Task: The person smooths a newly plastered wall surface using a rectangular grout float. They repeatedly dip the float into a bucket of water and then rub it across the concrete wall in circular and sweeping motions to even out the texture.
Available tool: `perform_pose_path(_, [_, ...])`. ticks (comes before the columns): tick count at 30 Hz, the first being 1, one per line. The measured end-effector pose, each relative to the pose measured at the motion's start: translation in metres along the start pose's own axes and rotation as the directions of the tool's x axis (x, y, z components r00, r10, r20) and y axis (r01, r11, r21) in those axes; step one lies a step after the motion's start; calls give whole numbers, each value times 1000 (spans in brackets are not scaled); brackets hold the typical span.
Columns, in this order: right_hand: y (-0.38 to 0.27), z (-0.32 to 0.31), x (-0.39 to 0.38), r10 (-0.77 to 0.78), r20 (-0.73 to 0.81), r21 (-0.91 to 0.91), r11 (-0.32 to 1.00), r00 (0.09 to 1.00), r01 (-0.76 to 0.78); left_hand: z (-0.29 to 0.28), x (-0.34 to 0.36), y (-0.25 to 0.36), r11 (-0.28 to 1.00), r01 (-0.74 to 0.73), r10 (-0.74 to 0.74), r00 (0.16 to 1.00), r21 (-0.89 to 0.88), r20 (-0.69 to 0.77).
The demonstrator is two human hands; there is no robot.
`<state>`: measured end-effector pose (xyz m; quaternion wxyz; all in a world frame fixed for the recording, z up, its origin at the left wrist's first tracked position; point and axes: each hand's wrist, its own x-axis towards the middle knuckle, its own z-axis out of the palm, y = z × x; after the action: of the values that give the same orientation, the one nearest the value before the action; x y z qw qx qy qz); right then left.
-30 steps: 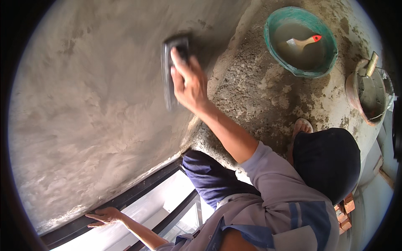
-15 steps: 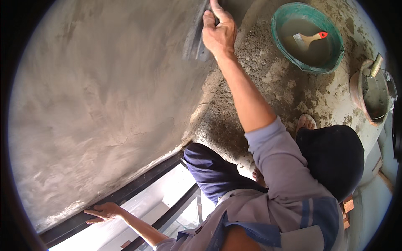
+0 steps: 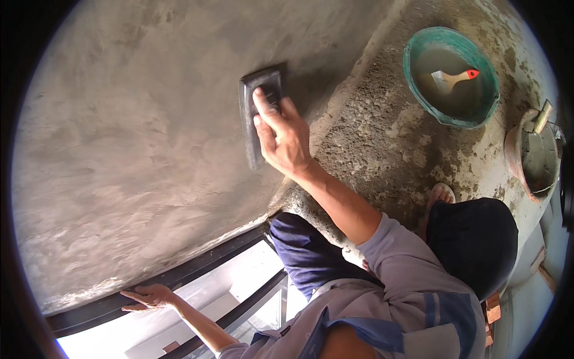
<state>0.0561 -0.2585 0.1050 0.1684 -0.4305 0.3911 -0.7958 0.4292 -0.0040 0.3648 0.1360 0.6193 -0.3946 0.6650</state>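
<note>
Right hand [image 3: 286, 137] is wrapped around the grip of a dark float [image 3: 249, 119], forefinger stretched forward along its back; the finger probably lies there to steer the plate and spread the pressure. Float sits beneath and just left of this hand, face turned to the grey plastered wall [image 3: 149, 149]; it seems flat against it, though the contact itself is hidden.

Left hand [image 3: 150, 297] lies well below and left of the right one, palm bare, fingers extended and loosely spread, on a dark frame [image 3: 197, 263] along the wall's edge. No object in it; likely a brace for the leaning body.

Right of the right hand, beyond a strip of rough floor [image 3: 365, 125]: green basin [image 3: 448, 39] of cloudy grey liquid, a brush [image 3: 457, 78] in it, red-tipped handle clear of the liquid. Farther right, a bucket [image 3: 513, 149] of grey mix, a tool handle [image 3: 543, 116] over its rim. Both presumably stand on the working arm's side for easy reach.

Float: long, narrow, straight-edged, black, with a greyish film on the plate; handle mostly covered by fingers.
</note>
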Motion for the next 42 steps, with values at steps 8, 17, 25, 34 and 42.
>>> perform_pose_path(8, [97,-63,106,367,-175,-88,919,914,-385,2,-2,5,997,45,-44,999,-66,5])
perform_pose_path(17, [6,4,-73,636,-34,96,770,771,-631,5,-3,-9,998,-18,16,1000,-68,-25])
perform_pose_path(25, [10,11,-119,380,-62,-179,905,923,-385,6,3,5,997,-19,14,998,-69,-65])
perform_pose_path(34, [77,-158,111,606,16,-234,776,796,-586,6,-4,-16,992,-66,53,990,-103,-127])
perform_pose_path(42, [22,-266,207,900,42,-931,193,435,-310,9,-10,-13,974,-1,-32,990,-228,-140])
